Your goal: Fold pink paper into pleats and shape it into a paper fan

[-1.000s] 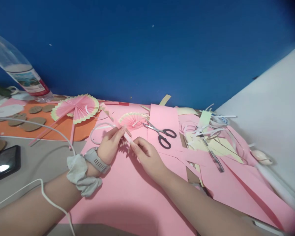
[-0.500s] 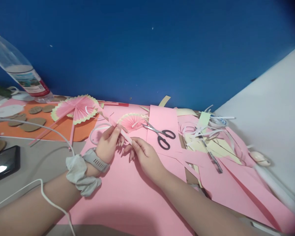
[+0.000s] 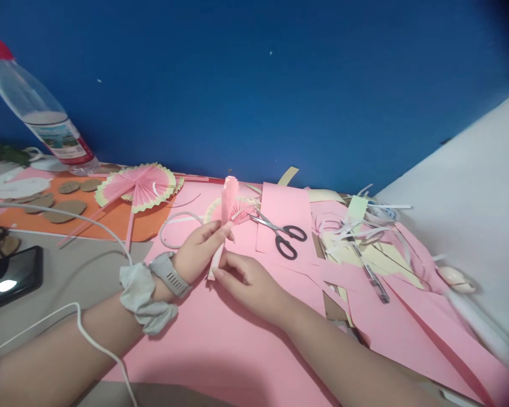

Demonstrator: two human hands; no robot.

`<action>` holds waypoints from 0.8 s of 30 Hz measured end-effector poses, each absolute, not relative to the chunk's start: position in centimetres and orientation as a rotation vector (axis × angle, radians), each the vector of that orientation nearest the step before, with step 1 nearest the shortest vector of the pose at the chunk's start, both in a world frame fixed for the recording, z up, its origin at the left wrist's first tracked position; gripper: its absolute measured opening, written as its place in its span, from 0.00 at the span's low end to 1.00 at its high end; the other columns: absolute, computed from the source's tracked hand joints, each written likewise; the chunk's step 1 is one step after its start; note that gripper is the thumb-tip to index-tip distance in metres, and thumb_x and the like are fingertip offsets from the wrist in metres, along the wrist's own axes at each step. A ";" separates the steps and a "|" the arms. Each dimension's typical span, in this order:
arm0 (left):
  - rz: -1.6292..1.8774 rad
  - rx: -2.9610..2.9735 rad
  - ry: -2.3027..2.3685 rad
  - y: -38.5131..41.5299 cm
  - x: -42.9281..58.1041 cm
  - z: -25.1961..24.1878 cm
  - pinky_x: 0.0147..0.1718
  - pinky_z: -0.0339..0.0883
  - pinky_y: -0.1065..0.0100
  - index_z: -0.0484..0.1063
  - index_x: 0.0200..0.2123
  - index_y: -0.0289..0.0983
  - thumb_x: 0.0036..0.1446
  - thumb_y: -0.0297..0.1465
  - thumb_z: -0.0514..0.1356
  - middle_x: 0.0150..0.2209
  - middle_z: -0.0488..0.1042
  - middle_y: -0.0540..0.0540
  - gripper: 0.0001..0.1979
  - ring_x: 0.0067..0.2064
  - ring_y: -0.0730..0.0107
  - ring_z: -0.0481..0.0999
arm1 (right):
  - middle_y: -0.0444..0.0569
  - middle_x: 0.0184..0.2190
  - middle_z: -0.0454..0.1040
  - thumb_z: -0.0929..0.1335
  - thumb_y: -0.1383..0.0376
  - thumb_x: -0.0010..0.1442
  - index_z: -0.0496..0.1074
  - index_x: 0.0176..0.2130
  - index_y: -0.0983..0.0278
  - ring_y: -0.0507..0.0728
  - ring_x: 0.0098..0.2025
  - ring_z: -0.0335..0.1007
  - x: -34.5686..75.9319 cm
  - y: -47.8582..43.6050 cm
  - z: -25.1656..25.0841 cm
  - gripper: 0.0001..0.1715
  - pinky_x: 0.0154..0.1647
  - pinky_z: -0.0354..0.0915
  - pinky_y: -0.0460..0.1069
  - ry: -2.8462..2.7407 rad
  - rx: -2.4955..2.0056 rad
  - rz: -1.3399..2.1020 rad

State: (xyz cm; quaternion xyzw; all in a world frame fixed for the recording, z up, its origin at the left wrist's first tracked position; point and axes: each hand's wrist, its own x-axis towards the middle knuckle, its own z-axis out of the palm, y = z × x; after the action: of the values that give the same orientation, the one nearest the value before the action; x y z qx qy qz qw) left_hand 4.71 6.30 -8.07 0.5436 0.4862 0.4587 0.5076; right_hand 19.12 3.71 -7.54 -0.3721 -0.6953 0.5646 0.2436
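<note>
A narrow folded pink paper strip [image 3: 229, 198] stands nearly upright between my hands. My left hand [image 3: 203, 246] pinches it around the middle, and my right hand [image 3: 246, 277] grips its lower end between thumb and fingers. Behind the strip lies a small pleated paper fan [image 3: 214, 210], pink with a pale yellow edge, partly hidden by the strip. Scissors [image 3: 275, 228] with black handles rest partly opened on pink paper to the right, blades touching the fan's side. Under both hands spreads a large pink sheet [image 3: 220, 345].
A larger pleated fan [image 3: 146, 183] with paper sticks lies on orange paper [image 3: 146, 225] at left, near brown cardboard ovals [image 3: 65, 211]. A water bottle [image 3: 59, 133] leans at the back. Paper scraps, a pen [image 3: 371, 274] and a phone [image 3: 14, 280] lie around. A white cable [image 3: 95, 345] crosses my left forearm.
The pink strip has swung from slanting across to nearly upright. My right hand has moved down along it to its lower end. The view has shifted slightly.
</note>
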 end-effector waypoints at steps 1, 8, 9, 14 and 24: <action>1.089 1.336 1.144 6.3 4.7 -8.1 0.25 0.61 0.74 0.67 0.24 0.36 0.56 0.42 0.57 0.21 0.62 0.53 0.17 0.24 0.77 0.63 | 0.45 0.29 0.73 0.61 0.62 0.64 0.66 0.29 0.63 0.52 0.33 0.69 19.1 3.7 -7.5 0.13 0.38 0.62 0.48 -1.916 -1.031 1.530; 1.028 1.369 1.048 6.2 4.6 -8.3 0.22 0.57 0.74 0.64 0.29 0.37 0.57 0.42 0.56 0.21 0.60 0.55 0.15 0.22 0.78 0.59 | 0.39 0.22 0.62 0.64 0.58 0.60 0.62 0.27 0.63 0.49 0.25 0.57 18.9 4.1 -8.2 0.14 0.27 0.55 0.45 -1.664 -1.104 1.502; 1.034 1.368 1.047 6.1 4.6 -8.3 0.20 0.56 0.74 0.64 0.31 0.37 0.58 0.43 0.54 0.22 0.60 0.55 0.14 0.22 0.78 0.58 | 0.38 0.20 0.60 0.65 0.58 0.60 0.62 0.27 0.63 0.48 0.23 0.55 18.9 4.1 -8.2 0.14 0.26 0.54 0.45 -1.579 -1.086 1.503; 1.024 1.383 1.032 5.7 5.0 -7.9 0.23 0.58 0.72 0.62 0.30 0.37 0.62 0.44 0.46 0.23 0.59 0.54 0.17 0.23 0.76 0.60 | 0.35 0.16 0.54 0.65 0.57 0.60 0.58 0.27 0.61 0.47 0.18 0.48 19.2 4.8 -8.5 0.15 0.21 0.49 0.44 -1.191 -1.086 1.370; 0.867 1.526 0.955 5.6 4.8 -8.4 0.30 0.62 0.70 0.64 0.32 0.36 0.62 0.32 0.49 0.25 0.67 0.52 0.09 0.28 0.74 0.67 | 0.35 0.18 0.56 0.64 0.56 0.61 0.59 0.29 0.61 0.46 0.20 0.49 19.6 5.3 -9.1 0.15 0.21 0.52 0.44 -1.123 -1.092 1.295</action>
State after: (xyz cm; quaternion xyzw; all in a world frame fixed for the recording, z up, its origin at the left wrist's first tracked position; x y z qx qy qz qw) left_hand 4.84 5.57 -8.38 0.6422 0.4019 0.3647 0.5413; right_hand 19.62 5.29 -9.13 -0.4568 -0.4696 0.5417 0.5267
